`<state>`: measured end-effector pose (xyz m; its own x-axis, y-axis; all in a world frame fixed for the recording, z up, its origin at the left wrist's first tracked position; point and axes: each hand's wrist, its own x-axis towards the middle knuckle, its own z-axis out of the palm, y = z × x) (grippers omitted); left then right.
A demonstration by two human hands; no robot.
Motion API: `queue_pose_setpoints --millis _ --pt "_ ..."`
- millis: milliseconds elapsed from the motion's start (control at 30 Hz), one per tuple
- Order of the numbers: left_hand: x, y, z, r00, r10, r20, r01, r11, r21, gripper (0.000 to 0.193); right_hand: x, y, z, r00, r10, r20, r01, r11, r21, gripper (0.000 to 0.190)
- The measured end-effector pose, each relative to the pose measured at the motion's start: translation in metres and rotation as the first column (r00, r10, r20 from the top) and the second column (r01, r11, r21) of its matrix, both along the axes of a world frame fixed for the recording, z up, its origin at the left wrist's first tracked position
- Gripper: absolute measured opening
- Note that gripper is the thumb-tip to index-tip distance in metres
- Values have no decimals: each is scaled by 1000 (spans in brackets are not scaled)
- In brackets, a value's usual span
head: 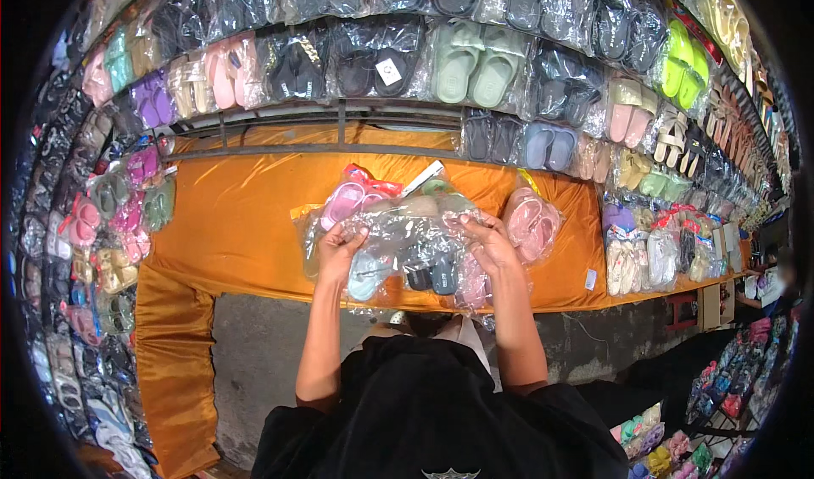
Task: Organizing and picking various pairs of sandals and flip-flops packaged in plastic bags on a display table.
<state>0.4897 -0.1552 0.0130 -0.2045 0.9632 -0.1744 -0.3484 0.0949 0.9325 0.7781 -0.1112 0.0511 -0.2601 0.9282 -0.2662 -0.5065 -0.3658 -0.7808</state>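
Observation:
Between my left hand (340, 247) and my right hand (489, 240) a clear plastic bag (410, 224) is stretched, its film pinched at both sides. What lies inside the bag is hard to tell through the glare. Under and around it on the orange cloth are bagged slippers: a pink pair (350, 200) behind my left hand, a light blue one (367, 279), dark ones (440, 277) and a pink pair (472, 282) towards the near edge. Another bagged pink pair (534, 228) lies just right of my right hand.
An orange cloth (241, 224) covers the table. Bagged slippers stand in rows on racks behind, with a pale green pair (477, 66) among them. More fill the left display (114, 256) and the right end (661, 250). A metal rail (280, 149) runs along the back. A person (772, 282) is far right.

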Motion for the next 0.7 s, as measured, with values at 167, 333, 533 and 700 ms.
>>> queue_pose_setpoints --millis 167,333,533,700 --pt "0 9 -1 993 -11 -116 18 998 55 20 -6 -8 -4 991 -86 -106 91 995 46 18" --pt "-3 1 -21 993 -37 -113 34 999 -32 21 -2 -10 -31 952 -168 257 124 976 178 13" --pt "-10 -12 -47 960 63 -272 -57 998 31 32 -12 -8 -34 764 -294 574 18 899 437 41" --pt "-4 -19 -37 885 157 -439 -174 985 3 60 -25 -21 18 588 -345 731 -168 833 528 63"
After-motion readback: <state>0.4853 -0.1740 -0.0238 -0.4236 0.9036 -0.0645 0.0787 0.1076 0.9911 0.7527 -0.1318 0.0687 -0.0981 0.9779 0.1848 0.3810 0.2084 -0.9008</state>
